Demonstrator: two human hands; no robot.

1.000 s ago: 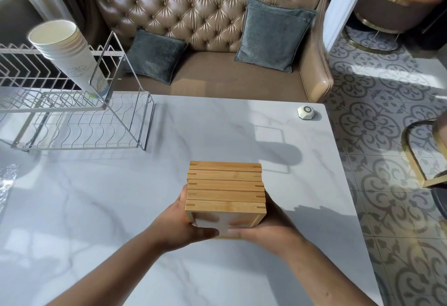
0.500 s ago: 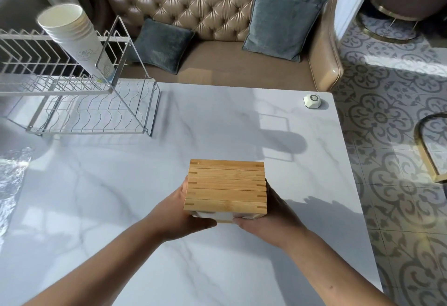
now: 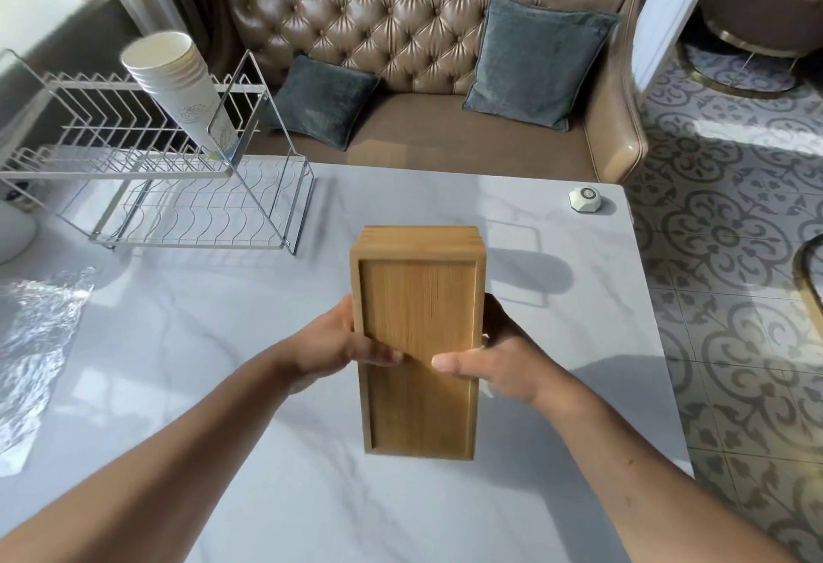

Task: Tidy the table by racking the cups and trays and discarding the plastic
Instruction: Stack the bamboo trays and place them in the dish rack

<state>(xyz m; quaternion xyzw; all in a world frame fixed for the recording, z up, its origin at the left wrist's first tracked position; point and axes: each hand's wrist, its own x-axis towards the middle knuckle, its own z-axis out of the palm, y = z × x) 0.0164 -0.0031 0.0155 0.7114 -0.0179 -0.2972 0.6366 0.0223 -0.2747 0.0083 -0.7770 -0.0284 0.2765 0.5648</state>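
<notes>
I am holding the stack of rectangular bamboo trays (image 3: 418,317) over the white marble tabletop (image 3: 222,384), left hand (image 3: 338,348) and right hand (image 3: 499,362) gripping its sides. Stacked white paper cups (image 3: 178,85) are sitting in the wire rack (image 3: 178,206); racking the trays and binning the crumpled clear plastic (image 3: 35,339) are remaining.

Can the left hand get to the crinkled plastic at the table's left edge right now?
Probably not yet. The left hand grips the wooden tray stack together with the right hand. The table between it and the plastic looks free, so it likely could once the stack is set down.
</notes>
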